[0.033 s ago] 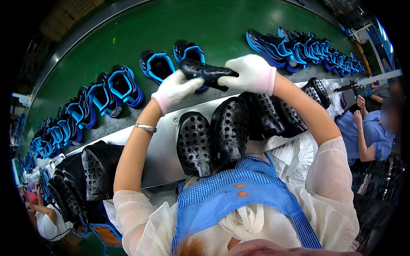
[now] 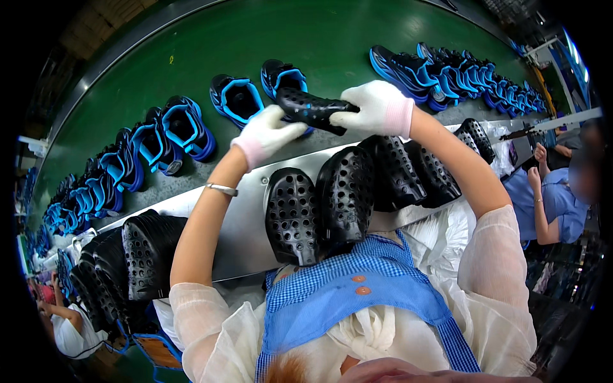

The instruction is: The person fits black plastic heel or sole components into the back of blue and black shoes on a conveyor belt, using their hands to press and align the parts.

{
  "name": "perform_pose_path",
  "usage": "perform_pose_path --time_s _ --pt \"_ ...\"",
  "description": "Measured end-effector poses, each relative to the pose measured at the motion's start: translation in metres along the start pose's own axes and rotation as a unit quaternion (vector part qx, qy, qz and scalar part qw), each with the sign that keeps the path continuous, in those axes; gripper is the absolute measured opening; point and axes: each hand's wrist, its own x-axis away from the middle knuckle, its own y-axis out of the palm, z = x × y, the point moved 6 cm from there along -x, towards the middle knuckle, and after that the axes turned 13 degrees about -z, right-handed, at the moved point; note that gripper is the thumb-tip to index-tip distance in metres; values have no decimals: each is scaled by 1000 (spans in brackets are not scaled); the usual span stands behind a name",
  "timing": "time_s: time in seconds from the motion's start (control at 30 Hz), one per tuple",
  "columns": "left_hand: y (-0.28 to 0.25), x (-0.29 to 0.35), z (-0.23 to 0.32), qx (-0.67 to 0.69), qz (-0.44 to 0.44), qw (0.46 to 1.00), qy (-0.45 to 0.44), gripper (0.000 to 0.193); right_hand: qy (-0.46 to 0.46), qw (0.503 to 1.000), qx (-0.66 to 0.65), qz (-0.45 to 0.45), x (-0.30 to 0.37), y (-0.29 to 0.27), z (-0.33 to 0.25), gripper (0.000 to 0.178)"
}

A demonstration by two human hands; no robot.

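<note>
Right hand pinches a black perforated shoe insert, thumb on near side, held above the near edge of the green table.
Left hand is at the insert's left end, thumb and fingers slightly apart; can't tell if it grips. Two blue-black shoes sit just beyond, to the left. More perforated inserts stand nearer the person, along the metal ledge.

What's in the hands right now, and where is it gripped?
A black perforated shell: the right hand pinches its right end. The left hand is at its left end; whether it grips cannot be told.
</note>
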Motion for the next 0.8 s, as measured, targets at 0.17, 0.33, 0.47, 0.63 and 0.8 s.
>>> perform_pose_path --time_s 0.17,0.33,0.47,0.63,0.8 --pt "-3 -35 -18 -353 111 927 67 29 -11 994 -17 -104 -44 -9 25 59" --pt "10 -56 -8 -408 67 911 -12 26 40 989 57 -130 -88 -19 29 59" --pt "8 -56 -17 -393 68 916 -31 27 72 985 107 -115 -114 -1 -5 43" --pt "10 -67 -35 -259 -22 959 -110 37 110 981 113 -110 -138 43 -8 29" --pt "8 -75 -42 -153 -81 968 -180 41 131 979 119 -104 -160 59 1 24"
